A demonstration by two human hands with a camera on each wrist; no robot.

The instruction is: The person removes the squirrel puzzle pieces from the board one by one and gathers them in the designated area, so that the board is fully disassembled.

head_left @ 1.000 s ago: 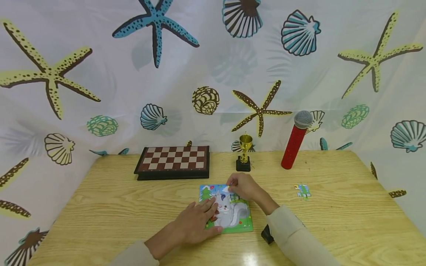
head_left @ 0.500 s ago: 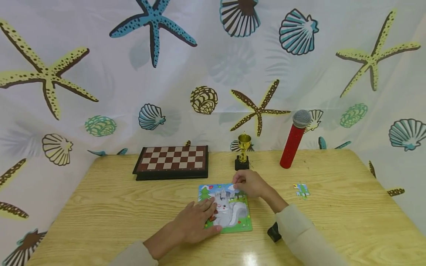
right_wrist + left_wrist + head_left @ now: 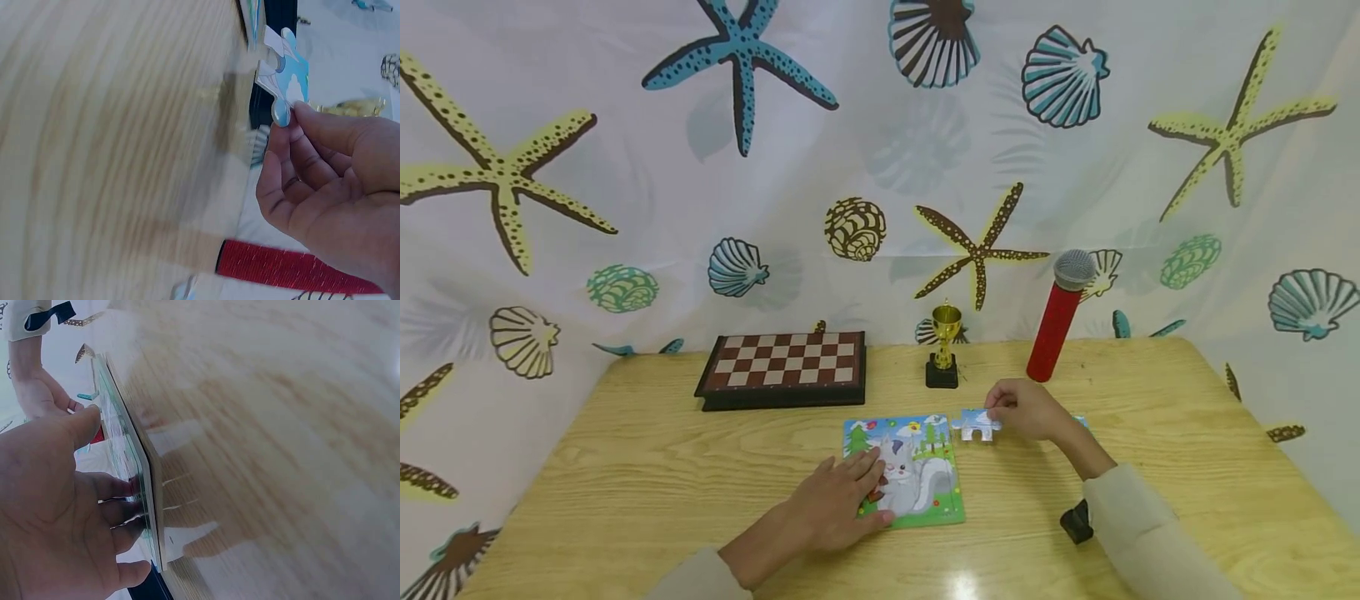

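A colourful jigsaw puzzle board (image 3: 917,483) with a grey squirrel picture lies on the wooden table (image 3: 625,450). My left hand (image 3: 838,504) rests flat on its left side, fingers straight; the left wrist view shows those fingers (image 3: 106,506) pressing on the board's edge (image 3: 147,487). My right hand (image 3: 1026,410) is to the right of the board and pinches a pale blue puzzle piece (image 3: 976,425) just above the table. The right wrist view shows that piece (image 3: 284,69) held between thumb and fingertips (image 3: 300,125).
A folded chessboard (image 3: 782,367) lies at the back left. A small gold trophy (image 3: 944,346) and a red microphone (image 3: 1060,317) stand at the back. Another puzzle piece peeks out behind my right hand. A seashell-print curtain (image 3: 625,167) backs the table.
My right hand has lifted a blue piece off the board's top right corner and carried it rightward, away from the board. The left hand has stayed on the board.
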